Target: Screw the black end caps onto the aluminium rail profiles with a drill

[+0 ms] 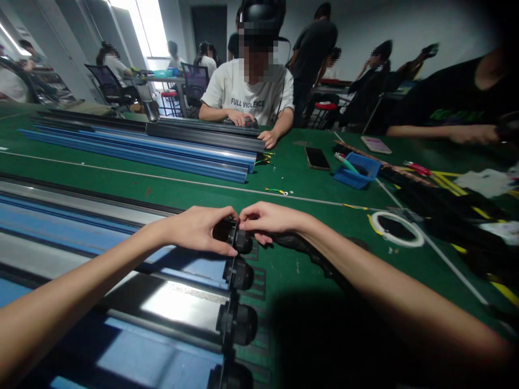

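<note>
You work in a busy assembly workshop, where a green-topped workbench [284, 189] carries long metal profiles [162, 156], a blue parts bin [357, 170] and a coil of white tubing [397, 228]; beyond the workbench, people sit or stand around other tables [162, 77].

Glossy metal strip [174, 302]; matt black plastic glands [244, 324].
</note>
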`<action>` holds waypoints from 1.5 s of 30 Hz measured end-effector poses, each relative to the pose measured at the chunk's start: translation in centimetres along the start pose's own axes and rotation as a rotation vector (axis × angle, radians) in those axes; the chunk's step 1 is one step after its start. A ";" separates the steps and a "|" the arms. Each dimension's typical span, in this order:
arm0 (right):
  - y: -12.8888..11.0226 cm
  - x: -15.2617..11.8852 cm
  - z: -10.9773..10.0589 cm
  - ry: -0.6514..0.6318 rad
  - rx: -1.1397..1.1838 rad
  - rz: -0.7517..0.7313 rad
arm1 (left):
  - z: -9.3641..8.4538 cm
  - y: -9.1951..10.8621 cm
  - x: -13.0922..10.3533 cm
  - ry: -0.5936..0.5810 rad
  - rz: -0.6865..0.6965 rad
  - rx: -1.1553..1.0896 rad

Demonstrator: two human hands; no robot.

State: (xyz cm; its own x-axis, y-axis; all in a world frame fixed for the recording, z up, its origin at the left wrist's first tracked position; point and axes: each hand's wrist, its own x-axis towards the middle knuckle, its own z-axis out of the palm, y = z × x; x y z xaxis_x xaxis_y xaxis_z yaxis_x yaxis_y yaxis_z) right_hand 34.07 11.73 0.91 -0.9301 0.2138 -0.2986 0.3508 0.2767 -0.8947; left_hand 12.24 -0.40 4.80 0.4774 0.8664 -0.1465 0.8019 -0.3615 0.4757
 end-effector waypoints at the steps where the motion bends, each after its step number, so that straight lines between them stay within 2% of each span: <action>1: 0.1 0.1 0.0 -0.001 0.008 0.008 | -0.1 0.0 0.0 -0.014 0.001 -0.017; 4: 0.3 0.2 0.0 0.009 0.016 0.026 | -0.3 -0.2 -0.1 -0.039 0.009 -0.051; 12: 0.0 0.1 0.4 0.062 0.052 0.048 | 0.4 -0.5 0.0 0.026 -0.005 0.047; 18: -0.2 0.1 0.5 0.077 0.052 0.094 | 1.3 -0.7 -0.2 0.173 0.062 0.168; 22: -0.3 0.1 0.6 0.083 0.048 0.124 | 2.4 -0.9 -0.4 0.289 0.022 0.196; 26: -0.4 0.1 0.6 0.094 0.068 0.184 | 3.2 -1.0 -0.5 0.351 0.040 0.192; 38: -0.3 0.6 0.8 0.105 0.100 0.240 | 3.4 -1.3 -0.6 0.417 0.048 0.152; 45: -0.6 0.4 0.7 0.107 0.074 0.257 | 3.5 -1.3 -0.6 0.407 0.035 0.165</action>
State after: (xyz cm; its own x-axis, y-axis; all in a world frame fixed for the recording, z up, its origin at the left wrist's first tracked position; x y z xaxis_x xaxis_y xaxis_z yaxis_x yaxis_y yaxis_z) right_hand 33.44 11.04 1.09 -0.7937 0.3671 -0.4851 0.5608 0.1325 -0.8173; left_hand 12.15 -1.63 1.25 0.3514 0.9059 0.2364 0.8501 -0.4146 0.3249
